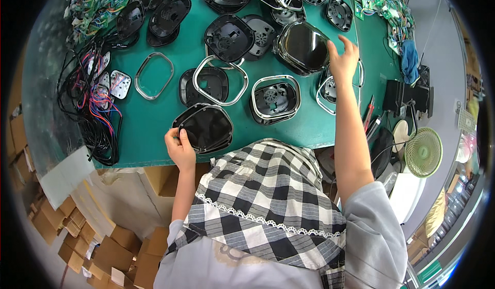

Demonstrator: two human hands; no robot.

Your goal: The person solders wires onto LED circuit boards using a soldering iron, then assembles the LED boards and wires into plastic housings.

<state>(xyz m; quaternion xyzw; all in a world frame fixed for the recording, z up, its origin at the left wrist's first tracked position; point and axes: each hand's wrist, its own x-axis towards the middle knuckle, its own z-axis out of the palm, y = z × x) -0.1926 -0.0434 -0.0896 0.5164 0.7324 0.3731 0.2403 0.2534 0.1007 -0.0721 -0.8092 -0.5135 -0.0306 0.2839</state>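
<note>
My left hand is closed on the lower left edge of a glossy black rounded panel at the table's near edge. Its thumb lies on top of the panel. My right hand is open, thumb and fingers apart, at the right side of a stack of shiny black rounded panels. Between the hands stands a black plastic housing with a silver ring frame around its top. Farther left, another silver ring lies partly over a black housing.
More black housings spread across the green table. A lone silver ring and bundled black cables lie on the left. Green circuit boards pile up at the far left. A screwdriver and a green fan are at right.
</note>
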